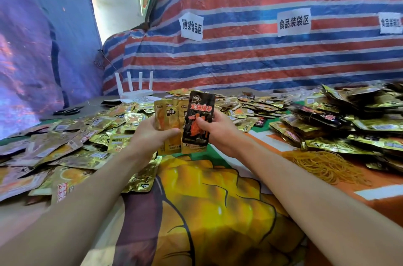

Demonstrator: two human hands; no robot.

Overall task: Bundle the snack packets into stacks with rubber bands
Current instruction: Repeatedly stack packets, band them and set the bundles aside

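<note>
Gold packets, about 3, stand fanned in the grip of the left hand above the table. The right hand pinches 1 black packet just beside them, thumb on its face. They look light, thin and glossy, so they probably slide on each other. A firm pinch across the middle, with the edges squared first, seems best. The rubber bands lie heaped to the right, well apart from both hands. Loose packets cover the printed cloth. A striped tarp walls the back, with a white router and scissors far left.
</note>
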